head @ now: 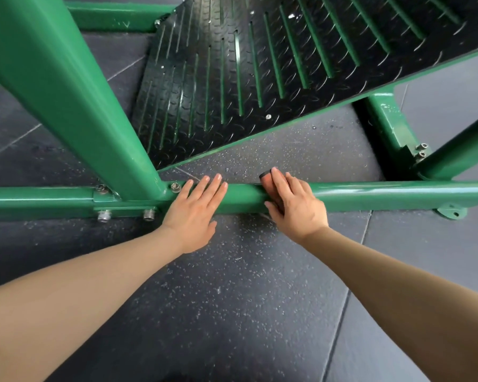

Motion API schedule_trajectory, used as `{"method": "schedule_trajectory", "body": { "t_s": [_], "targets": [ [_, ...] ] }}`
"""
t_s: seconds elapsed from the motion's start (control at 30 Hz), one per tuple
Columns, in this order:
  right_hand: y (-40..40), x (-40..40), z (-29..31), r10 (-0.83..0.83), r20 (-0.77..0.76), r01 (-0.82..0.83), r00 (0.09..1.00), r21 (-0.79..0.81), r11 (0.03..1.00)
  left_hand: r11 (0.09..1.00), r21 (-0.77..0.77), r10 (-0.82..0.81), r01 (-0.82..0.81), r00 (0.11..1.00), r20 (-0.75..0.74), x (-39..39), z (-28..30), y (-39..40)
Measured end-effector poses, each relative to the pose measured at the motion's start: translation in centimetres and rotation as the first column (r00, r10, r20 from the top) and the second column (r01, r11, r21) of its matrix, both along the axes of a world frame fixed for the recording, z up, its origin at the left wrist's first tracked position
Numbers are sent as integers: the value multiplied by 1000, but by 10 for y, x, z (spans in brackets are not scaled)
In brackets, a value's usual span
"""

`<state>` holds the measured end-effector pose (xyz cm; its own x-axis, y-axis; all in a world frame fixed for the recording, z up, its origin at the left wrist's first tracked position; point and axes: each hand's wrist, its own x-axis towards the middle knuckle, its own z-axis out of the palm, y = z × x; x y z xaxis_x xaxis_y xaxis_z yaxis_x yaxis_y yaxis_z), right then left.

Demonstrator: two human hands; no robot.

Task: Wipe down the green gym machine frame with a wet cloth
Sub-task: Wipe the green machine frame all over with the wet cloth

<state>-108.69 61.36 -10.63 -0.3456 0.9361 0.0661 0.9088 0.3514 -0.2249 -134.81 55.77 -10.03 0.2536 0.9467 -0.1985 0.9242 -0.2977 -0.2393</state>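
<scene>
Right hand: fingers curled over a reddish cloth, pressing it on top of the low green bar, apparently to wipe along it.
Left hand: flat, fingers straight, resting on the same bar, likely as a brace.
Cloth: mostly hidden beneath the fingers; wetness cannot be told.
Upright post: joins the bar just beside the left hand.
Footplate: black, slanted, behind the bar.
Floor: dark speckled rubber.

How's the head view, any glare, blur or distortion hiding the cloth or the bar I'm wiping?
Head view: sharp; wide-angle bending at the edges; soft glare streaks on the green bar and tread plate; right hand covers most of the cloth; left hand lies flat, unobscured.
</scene>
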Motion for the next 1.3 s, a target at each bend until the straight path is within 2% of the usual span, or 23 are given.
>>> {"method": "schedule_trajectory", "body": {
  "t_s": [0.13, 0.23, 0.3, 0.33, 0.43, 0.5, 0.63, 0.83, 0.93, 1.07, 1.17, 1.3],
  "targets": [
    [-16, -36, -4, 42, 37, -40, 998, -59, 997, 1000, 5, 11, -11, 1000, 8, 2, -4, 0],
    [-27, -54, -8, 236, 49, -234, 970, -51, 971, 1000, 27, 0, 0, 1000, -4, 2, -4, 0],
    [-22, -50, -4, 283, 93, -281, 955, -35, 959, 999, 32, -12, 12, 1000, -10, 0, -5, 0],
    [-18, -44, -2, 249, 108, -249, 963, -14, 969, 999, 35, -14, 15, 1000, -11, -1, -5, -1],
    [-6, -24, -3, 8, 123, -26, 992, 149, 988, 998, 61, -11, 11, 1000, 7, -5, -8, -4],
    [-2, -21, -9, -10, 57, -2, 998, 202, 979, 998, 67, -16, 16, 1000, 7, -8, -9, -6],
    [0, -45, -15, 230, -79, -212, 970, 188, 959, 994, 102, -30, 32, 999, -23, -12, -10, -9],
    [8, -44, -20, 446, 17, -439, 895, 219, 871, 989, 150, 26, -16, 997, -68, -14, -15, -18],
    [9, -35, -12, 320, 9, -316, 948, 187, 930, 986, 169, 15, -6, 999, -50, -16, -16, -19],
    [8, -53, -12, 165, 26, -165, 986, 33, 986, 985, 171, 9, 0, 999, -47, -16, -14, -18],
    [11, -59, -15, 195, -46, -192, 980, 65, 979, 988, 154, 6, 3, 998, -58, -18, -13, -18],
    [2, -71, -21, 339, -115, -322, 934, 145, 936, 985, 170, 9, 13, 992, -127, -21, -13, -22]
  ]
}}
